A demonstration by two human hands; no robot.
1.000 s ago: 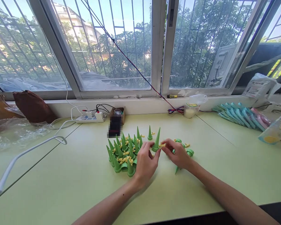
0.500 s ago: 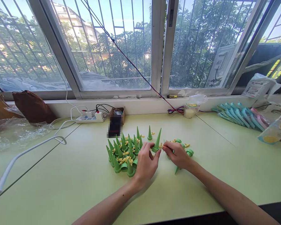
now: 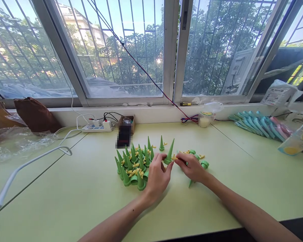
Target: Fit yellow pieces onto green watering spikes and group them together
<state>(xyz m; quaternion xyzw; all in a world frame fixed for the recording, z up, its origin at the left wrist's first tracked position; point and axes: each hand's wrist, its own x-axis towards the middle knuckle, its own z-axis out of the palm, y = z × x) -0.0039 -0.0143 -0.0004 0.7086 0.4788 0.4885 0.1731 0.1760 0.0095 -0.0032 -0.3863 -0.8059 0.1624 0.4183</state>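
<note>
My left hand (image 3: 158,174) pinches a green plastic watering spike (image 3: 170,152) by its wide base, with the cone pointing up. From the base a small yellow valve (image 3: 174,157) sticks out to the right. My right hand (image 3: 192,165) has its thumb and forefinger closed on the outer end of that valve. Left of my left hand stands a cluster of green spikes (image 3: 127,164) with yellow valves among them. One spike (image 3: 161,144) stands alone behind my hands. More green pieces (image 3: 205,164) lie around and partly behind my right hand.
A white power strip (image 3: 97,127) and a small cardboard box (image 3: 133,124) sit at the back of the table. A jar (image 3: 205,119) stands near the sill. At the right lie wrapped blue and pink items (image 3: 255,124); a white cable arm (image 3: 35,164) reaches in from the left.
Almost nothing differs. The held spike and its yellow valve have shifted very slightly; both hands keep their grip in the same place.
</note>
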